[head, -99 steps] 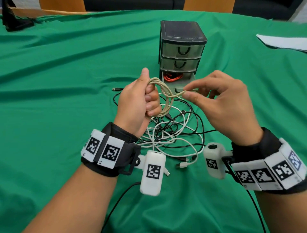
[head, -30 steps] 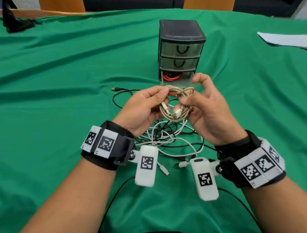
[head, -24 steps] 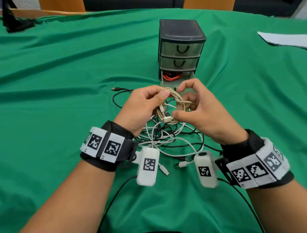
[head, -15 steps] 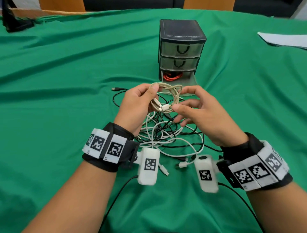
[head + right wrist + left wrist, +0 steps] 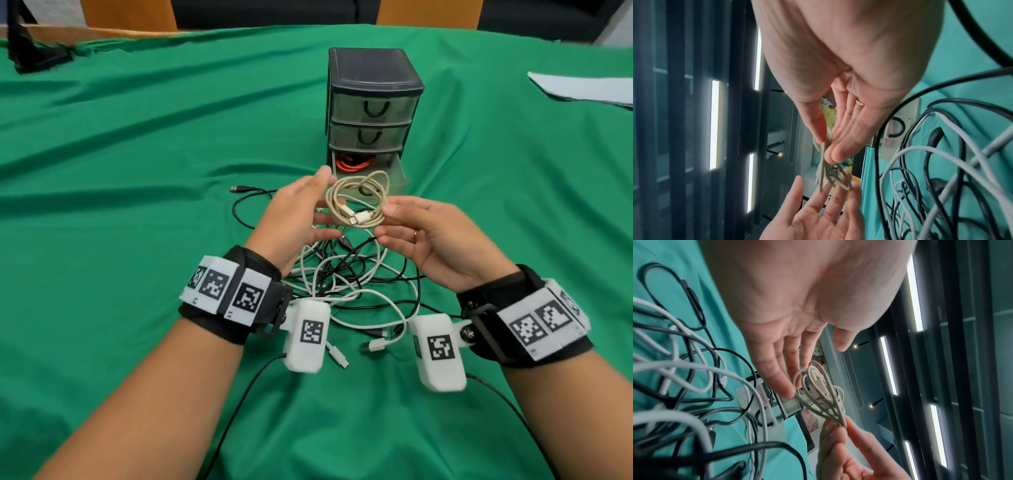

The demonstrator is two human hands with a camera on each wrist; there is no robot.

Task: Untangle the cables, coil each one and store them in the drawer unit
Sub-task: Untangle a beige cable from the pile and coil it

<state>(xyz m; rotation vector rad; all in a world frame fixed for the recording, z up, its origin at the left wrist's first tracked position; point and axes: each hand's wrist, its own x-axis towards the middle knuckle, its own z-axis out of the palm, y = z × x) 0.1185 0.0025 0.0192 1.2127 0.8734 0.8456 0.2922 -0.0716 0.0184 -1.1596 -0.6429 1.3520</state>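
A coiled beige cable [image 5: 356, 202] hangs above the table in front of the drawer unit [image 5: 373, 78]. My right hand [image 5: 383, 221] pinches the coil's right edge between thumb and fingers, as the right wrist view shows for that hand [image 5: 826, 146]. My left hand [image 5: 308, 209] is beside the coil's left side with fingers straight, holding nothing. In the left wrist view the left hand [image 5: 797, 363] has its fingertips close to the beige cable [image 5: 818, 389]. The bottom drawer [image 5: 397, 171] is pulled out and holds an orange cable [image 5: 352, 163]. A tangle of black and white cables [image 5: 352, 281] lies under my hands.
The green cloth [image 5: 137, 171] covers the table. The two upper drawers [image 5: 373, 109] are closed. A black USB plug [image 5: 236, 188] trails to the left of the tangle. White paper [image 5: 582, 89] lies at the far right, and a dark object [image 5: 34, 58] at the far left.
My left hand has opened and let go of the beige coil. My right hand now pinches the coil alone and has carried it slightly right, toward the open drawer.
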